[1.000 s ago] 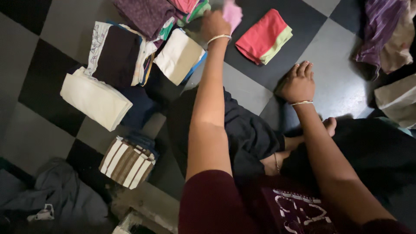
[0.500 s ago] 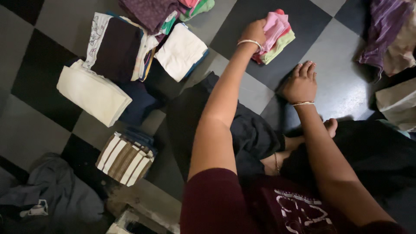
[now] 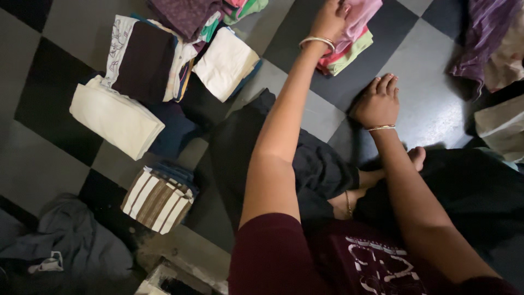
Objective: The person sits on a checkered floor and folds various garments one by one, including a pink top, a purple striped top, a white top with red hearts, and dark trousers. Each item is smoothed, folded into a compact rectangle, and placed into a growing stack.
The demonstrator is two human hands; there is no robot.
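The left hand [image 3: 329, 19] lay flat on a pink cloth [image 3: 360, 16], fingers loosely spread and pressing rather than gripping. That cloth sat atop a folded red-and-green stack [image 3: 349, 54] on the checkered floor [image 3: 43, 164]. Just below the stack, the right hand [image 3: 377, 104] rested palm-down on the floor, fingers together, holding nothing.

The top edge is cutting off the left hand's [image 3: 329, 19] fingers [image 3: 343, 6] and the far end of the folded pink cloth [image 3: 360, 13] they are resting on. The purple patterned cloth [image 3: 185, 13] is also running off the top, and the loose purple striped garment [image 3: 483, 33] off the right.
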